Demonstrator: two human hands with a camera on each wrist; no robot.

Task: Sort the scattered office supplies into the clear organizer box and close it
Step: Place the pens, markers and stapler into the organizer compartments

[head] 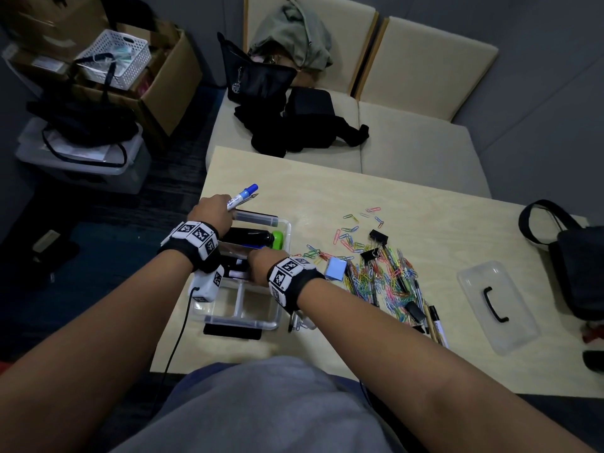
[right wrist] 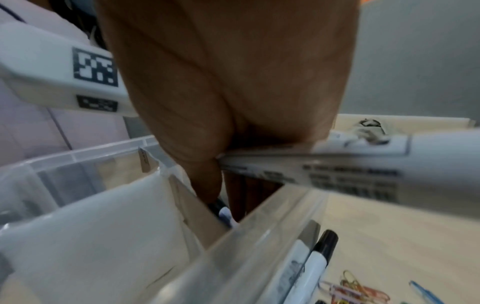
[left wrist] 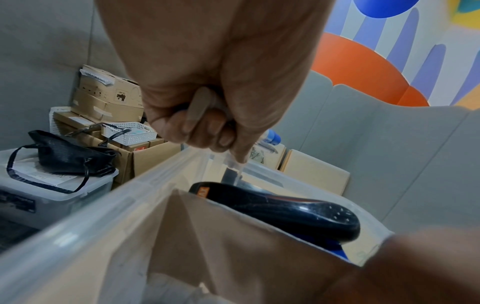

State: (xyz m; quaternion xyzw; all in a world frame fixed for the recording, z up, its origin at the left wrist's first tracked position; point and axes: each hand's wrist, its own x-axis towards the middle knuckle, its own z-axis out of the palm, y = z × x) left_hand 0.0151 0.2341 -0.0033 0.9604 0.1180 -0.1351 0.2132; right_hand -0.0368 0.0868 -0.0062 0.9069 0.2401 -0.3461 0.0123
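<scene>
Clear plastic organizer box [head: 283, 243] stands open, divided into compartments.

One clear organizer box [head: 283, 230], one lid [head: 500, 308], two binder clips [head: 378, 236], two hands [head: 214, 210], many paper clips [head: 369, 276]

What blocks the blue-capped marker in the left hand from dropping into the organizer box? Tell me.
Nothing visible does. The left hand holds the blue-capped marker just over the far end of the organizer box, which is open; its lid lies apart on the table.
</scene>
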